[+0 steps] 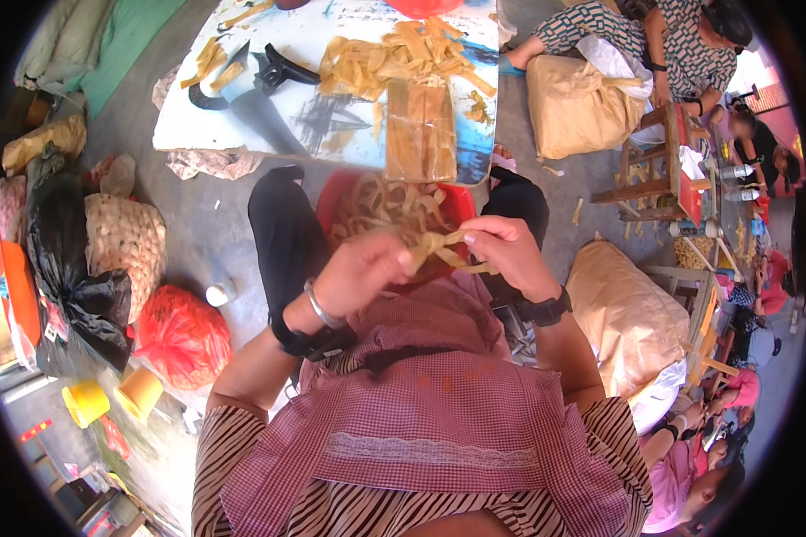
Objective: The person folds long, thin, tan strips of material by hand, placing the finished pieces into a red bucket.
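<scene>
Between my hands is a knotted pale tan strip (435, 246) of some flat, pliable material. My left hand (374, 260), slightly blurred, grips its left part; my right hand (507, 250) pinches the other side between thumb and fingers. Below them, between my knees, a red basin (328, 208) holds many curled strips (396, 205). On the white table (349, 144) beyond lie a heap of flat tan strips (403, 57), a brown block wrapped in clear film (421, 131) at the near edge, and a black-handled tool (285, 70), perhaps scissors, beside a dark curved handle (208, 101).
On the left are a red plastic bag (183, 335), a black bag (67, 255) and yellow buckets (86, 404). Large brown sacks (624, 315) stand on the right near a wooden stool (672, 161). Several people sit along the right side.
</scene>
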A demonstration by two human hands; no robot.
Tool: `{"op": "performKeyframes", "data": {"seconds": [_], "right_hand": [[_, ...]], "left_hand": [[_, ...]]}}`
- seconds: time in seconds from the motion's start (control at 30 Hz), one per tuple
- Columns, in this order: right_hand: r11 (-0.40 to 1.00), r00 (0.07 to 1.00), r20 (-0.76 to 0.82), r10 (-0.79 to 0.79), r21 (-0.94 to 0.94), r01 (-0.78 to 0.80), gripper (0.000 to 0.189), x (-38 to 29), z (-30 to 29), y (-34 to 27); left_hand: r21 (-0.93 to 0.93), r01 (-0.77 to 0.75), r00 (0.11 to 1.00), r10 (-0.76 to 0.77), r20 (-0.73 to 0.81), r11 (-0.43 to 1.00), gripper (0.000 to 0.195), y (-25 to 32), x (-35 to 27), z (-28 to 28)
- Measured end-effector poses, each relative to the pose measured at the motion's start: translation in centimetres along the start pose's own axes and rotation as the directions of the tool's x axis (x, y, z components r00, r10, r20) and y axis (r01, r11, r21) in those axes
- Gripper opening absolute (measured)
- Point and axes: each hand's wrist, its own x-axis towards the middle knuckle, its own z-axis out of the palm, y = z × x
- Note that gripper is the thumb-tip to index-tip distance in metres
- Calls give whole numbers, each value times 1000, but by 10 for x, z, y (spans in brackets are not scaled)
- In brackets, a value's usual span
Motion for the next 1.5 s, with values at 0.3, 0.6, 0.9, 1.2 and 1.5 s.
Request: {"op": "performKeyframes", "data": {"seconds": [0.3, 0.6, 0.9, 1.2, 1.5], "right_hand": [[966, 978, 97, -183, -168, 197, 14, 1, 14, 3], [958, 983, 124, -134, -236, 160, 15, 0, 7, -2], [964, 973, 190, -127, -208, 166, 15, 7, -3, -15], [914, 899, -187, -396, -177, 366, 14, 61, -12, -39], [902, 878, -345, -330, -388, 187, 11, 80, -26, -23]], "left_hand": [[-603, 366, 927, -224, 300, 709, 23, -2, 20, -4], [-569, 384, 922, -335, 194, 727, 6, -5, 24, 0], [-161, 182, 982, -172, 77, 970, 4, 27, 25, -20], [858, -333, 664, 743, -82, 392, 19, 34, 84, -39], [930, -3, 810, 546, -214, 369, 15, 31, 74, -51]]}}
